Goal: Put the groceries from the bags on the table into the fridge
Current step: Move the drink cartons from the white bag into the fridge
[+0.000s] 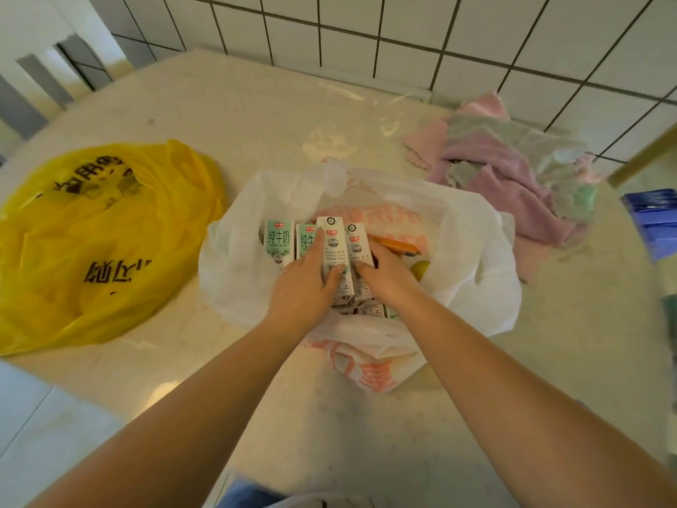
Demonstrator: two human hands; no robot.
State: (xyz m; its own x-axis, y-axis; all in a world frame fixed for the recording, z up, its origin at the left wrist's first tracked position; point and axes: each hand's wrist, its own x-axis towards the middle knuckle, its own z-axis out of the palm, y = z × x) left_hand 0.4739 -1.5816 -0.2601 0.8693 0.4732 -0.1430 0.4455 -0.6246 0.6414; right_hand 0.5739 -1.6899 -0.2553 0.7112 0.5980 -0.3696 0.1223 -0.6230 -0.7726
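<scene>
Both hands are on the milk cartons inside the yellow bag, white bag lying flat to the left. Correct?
Not quite: the bags are swapped. The head view shows the left hand and right hand gripping milk cartons inside the white bag; the yellow bag is the one lying flat to the left.

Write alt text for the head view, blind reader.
Both hands reach into an open white plastic bag on a pale table: the left hand and the right hand each grip an upright milk carton, with two more cartons beside them. A crumpled yellow bag lies to the left, pink cloths behind right.
</scene>
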